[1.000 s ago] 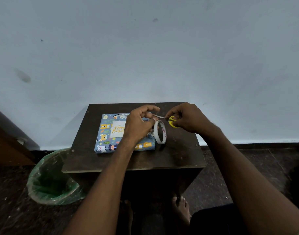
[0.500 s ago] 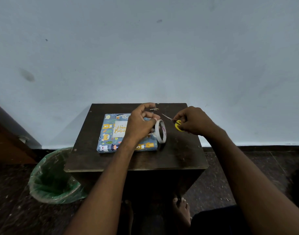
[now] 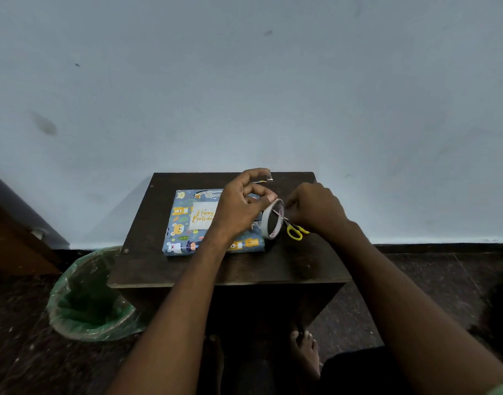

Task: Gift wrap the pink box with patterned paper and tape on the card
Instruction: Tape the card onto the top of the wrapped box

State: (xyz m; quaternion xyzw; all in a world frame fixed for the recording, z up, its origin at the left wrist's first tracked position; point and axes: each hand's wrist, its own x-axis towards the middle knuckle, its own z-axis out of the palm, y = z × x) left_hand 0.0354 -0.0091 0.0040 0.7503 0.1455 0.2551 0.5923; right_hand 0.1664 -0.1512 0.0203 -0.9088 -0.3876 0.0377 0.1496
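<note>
The box, wrapped in blue animal-print paper, lies on the dark wooden table, with a white "Happy Birthday" card on its top. My left hand hovers over the box's right half and grips a white tape roll standing on edge. A short cut tape piece hangs from its raised index fingertip. My right hand has its curled fingertips on the roll's right rim. The yellow-handled scissors lie on the table under that hand.
A bin with a green liner stands on the floor at the table's left. A pale wall runs right behind the table. Brown wooden furniture is at the far left. Bare feet show under the table's front.
My right hand has set the scissors down on the table and moved left to the tape roll. The cut tape piece stays on my left index fingertip.
</note>
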